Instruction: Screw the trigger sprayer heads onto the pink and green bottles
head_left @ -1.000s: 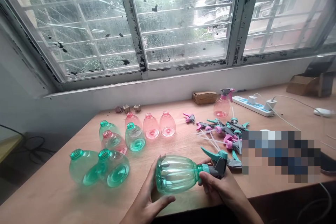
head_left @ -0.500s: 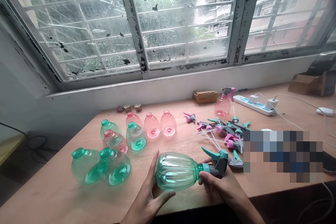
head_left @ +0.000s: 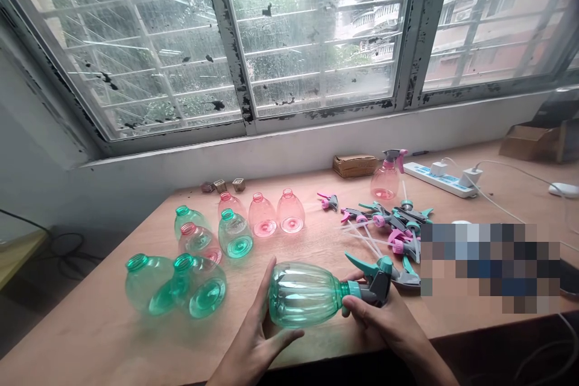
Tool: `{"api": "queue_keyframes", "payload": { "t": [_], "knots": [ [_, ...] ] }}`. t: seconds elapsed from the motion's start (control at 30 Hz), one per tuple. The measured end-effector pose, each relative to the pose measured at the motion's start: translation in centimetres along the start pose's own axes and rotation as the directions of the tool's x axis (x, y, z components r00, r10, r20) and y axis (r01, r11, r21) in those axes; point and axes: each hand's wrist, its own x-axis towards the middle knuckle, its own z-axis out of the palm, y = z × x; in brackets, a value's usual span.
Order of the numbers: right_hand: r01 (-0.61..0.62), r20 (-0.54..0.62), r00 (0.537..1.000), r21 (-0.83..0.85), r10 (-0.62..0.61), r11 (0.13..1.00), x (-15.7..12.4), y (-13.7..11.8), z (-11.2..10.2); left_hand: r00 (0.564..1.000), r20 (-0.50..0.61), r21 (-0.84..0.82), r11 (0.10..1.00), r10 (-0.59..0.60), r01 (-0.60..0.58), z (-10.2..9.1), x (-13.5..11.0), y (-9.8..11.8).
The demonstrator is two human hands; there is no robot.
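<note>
Both clamped: our left hand (head_left: 256, 338) on the green bottle (head_left: 303, 295), right hand (head_left: 384, 322) on its trigger head (head_left: 377, 285); skewed, we risk cross-threading.

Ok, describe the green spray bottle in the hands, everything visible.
The green spray bottle is clear teal plastic, round-bodied with lengthwise ribs, and looks empty. It lies on its side, base to the left, over the near edge of the wooden table. A teal and grey trigger head sits on its neck. The left hand cups the base; the right hand grips the neck collar.
</note>
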Motion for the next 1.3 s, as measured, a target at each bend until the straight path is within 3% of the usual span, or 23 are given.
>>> {"api": "queue_keyframes", "payload": {
  "t": [0.3,0.47,0.7,0.9,1.2,1.3],
  "knots": [
    [-0.007,-0.024,1.0,0.014,0.007,1.0,-0.2,-0.1,0.1,0.999,0.014,-0.005,0.999,-0.045,0.046,0.1,-0.3,1.3],
    [0.004,-0.009,1.0,0.036,-0.004,0.999,-0.1,-0.1,0.1,0.999,0.035,-0.036,0.999,-0.032,0.034,0.2,-0.2,0.9],
    [-0.002,0.005,1.0,0.013,0.001,1.0,-0.1,-0.1,0.0,0.999,0.033,0.088,0.996,-0.026,0.023,-0.2,-0.5,0.5],
    [-0.003,0.024,1.0,0.013,0.003,1.0,-0.1,-0.1,0.0,0.999,0.022,0.048,0.998,-0.048,0.047,0.0,-0.4,1.3],
    [0.004,0.007,1.0,0.013,-0.004,1.0,-0.1,-0.3,0.1,0.999,0.028,0.094,0.995,-0.02,0.018,0.0,-0.3,0.6],
    [0.01,0.006,1.0,0.005,-0.01,1.0,0.0,-0.1,0.0,0.999,0.025,0.022,0.999,-0.042,0.041,0.0,-0.3,0.8]
  ]
}}
